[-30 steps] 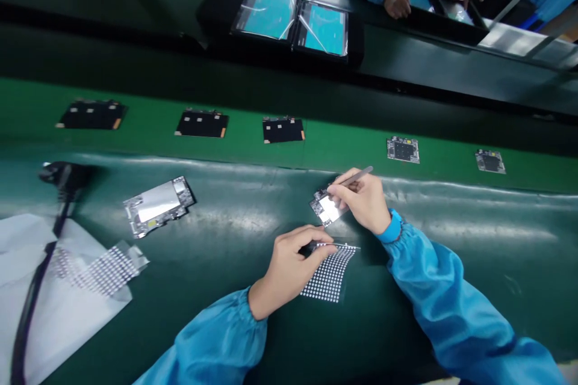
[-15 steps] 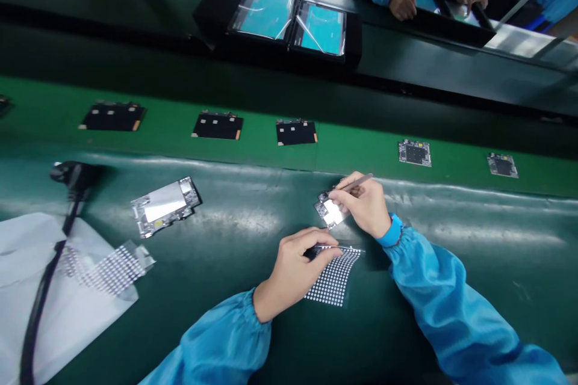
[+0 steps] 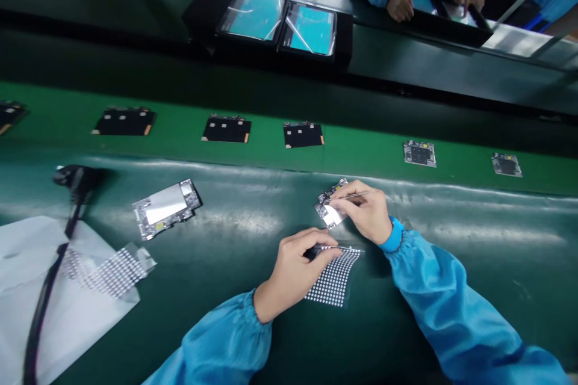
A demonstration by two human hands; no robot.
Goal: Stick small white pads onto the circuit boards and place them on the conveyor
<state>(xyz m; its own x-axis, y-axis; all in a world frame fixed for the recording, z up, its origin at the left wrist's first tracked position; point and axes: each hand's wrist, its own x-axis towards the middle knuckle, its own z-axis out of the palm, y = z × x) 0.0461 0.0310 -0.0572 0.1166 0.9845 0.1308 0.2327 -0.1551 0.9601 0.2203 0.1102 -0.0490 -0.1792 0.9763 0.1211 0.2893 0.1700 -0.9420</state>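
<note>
My left hand (image 3: 300,267) pinches the top edge of a clear sheet of small white round stickers (image 3: 333,280), held low over the green mat. Just beyond it, my right hand (image 3: 365,210) is closed on thin metal tweezers (image 3: 354,195). The tweezers' tip points at a circuit board (image 3: 330,214) with a shiny silver plate, lying on the mat. My right fingers cover part of that board; whether the tip touches it I cannot tell. To the left lies another circuit board (image 3: 166,207) with a silver plate.
A green strip (image 3: 361,153) beyond the mat carries several boards, some with black covers (image 3: 226,130). At left, a black power plug (image 3: 79,179) and cable cross a white bag (image 3: 27,271) and another sticker sheet (image 3: 120,271). A co-worker's hands (image 3: 400,8) are across the bench.
The tweezers have tilted flatter, and my right hand has shifted slightly down. Boards on the green strip have moved a little to the right. My left hand stays in place.
</note>
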